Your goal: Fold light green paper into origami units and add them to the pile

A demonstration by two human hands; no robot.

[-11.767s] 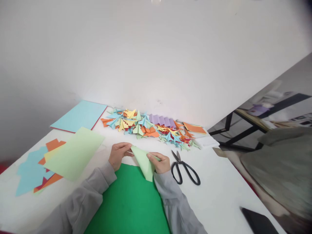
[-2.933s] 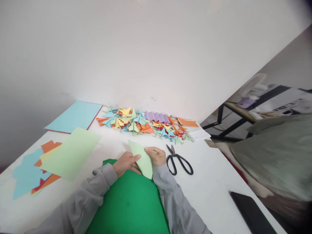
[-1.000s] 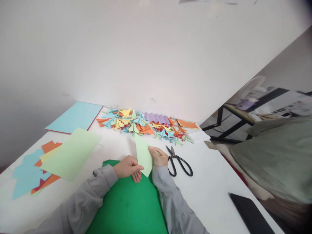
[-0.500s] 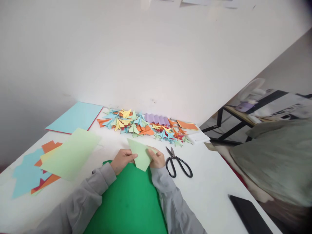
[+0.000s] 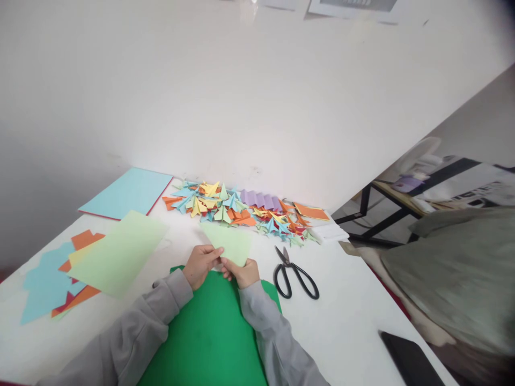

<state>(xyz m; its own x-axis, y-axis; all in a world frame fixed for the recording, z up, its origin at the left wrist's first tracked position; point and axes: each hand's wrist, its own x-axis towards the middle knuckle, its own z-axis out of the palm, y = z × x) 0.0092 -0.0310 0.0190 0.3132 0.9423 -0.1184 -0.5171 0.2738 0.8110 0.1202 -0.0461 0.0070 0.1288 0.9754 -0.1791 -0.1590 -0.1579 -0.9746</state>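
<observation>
A small sheet of light green paper (image 5: 231,241) is held up over the near part of the table. My left hand (image 5: 201,265) pinches its lower left edge. My right hand (image 5: 242,272) grips the bottom edge close beside the left fingertips, and its fingers hide part of the paper. Beneath both hands lies a green mat (image 5: 213,332). To the right of my right hand, black-handled scissors (image 5: 295,273) rest on the table with their blades slightly apart.
Along the wall lies a heap of folded paper planes (image 5: 223,206) with a pleated purple strip (image 5: 260,200). Left are a light green sheet (image 5: 120,252), paper scraps (image 5: 48,279) and a blue sheet (image 5: 129,192). A black flat object (image 5: 410,356) and another person's arm (image 5: 414,313) are at right.
My right hand has moved left along the paper, from its right edge to the bottom near my left hand. The paper has tilted. The view has shifted slightly.
</observation>
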